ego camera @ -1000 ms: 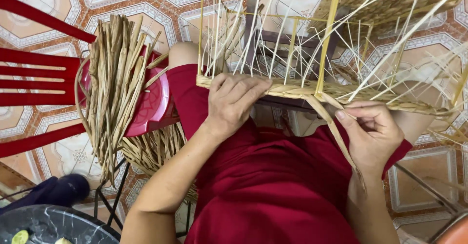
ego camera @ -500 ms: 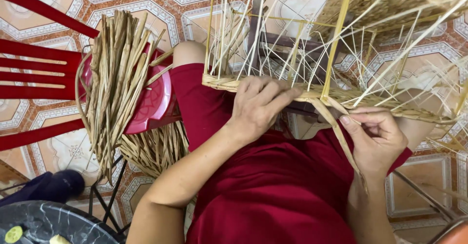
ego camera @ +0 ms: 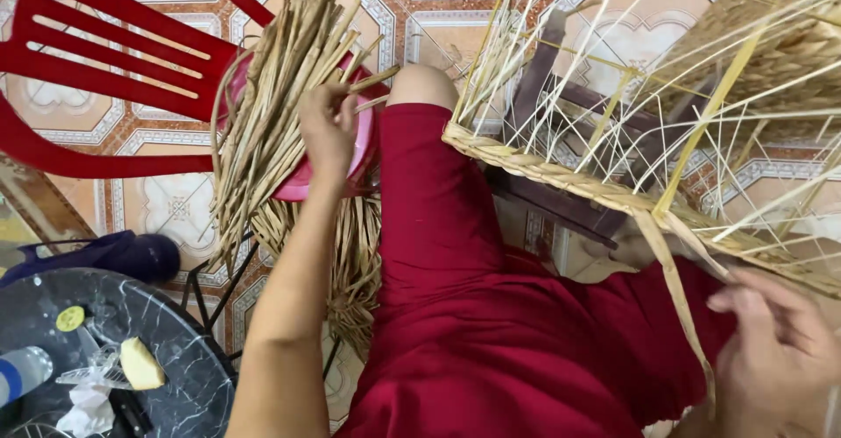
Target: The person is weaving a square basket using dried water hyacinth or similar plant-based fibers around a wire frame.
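Two hands show. The left hand [ego camera: 328,127] reaches out to one bundle of dry straw strips [ego camera: 267,131] lying across a pink stool [ego camera: 361,149]; its fingers curl closed on a strip or two at the bundle's right side, though how many it pinches is hard to make out. More strips hang below the stool, partly hidden by the forearm. The right hand [ego camera: 780,359] sits low at the right, blurred and cut off by the picture's edge; its fingers are bent near a loose strip [ego camera: 679,293] that trails from the braided rim of one half-woven basket [ego camera: 561,171], but I cannot tell whether it grips it. The basket rests against the lap in red cloth, its upright stakes running out of view. One red chair [ego camera: 96,61] stands on the tiled floor, and one round dark counter [ego camera: 175,350] is cut off lower left.
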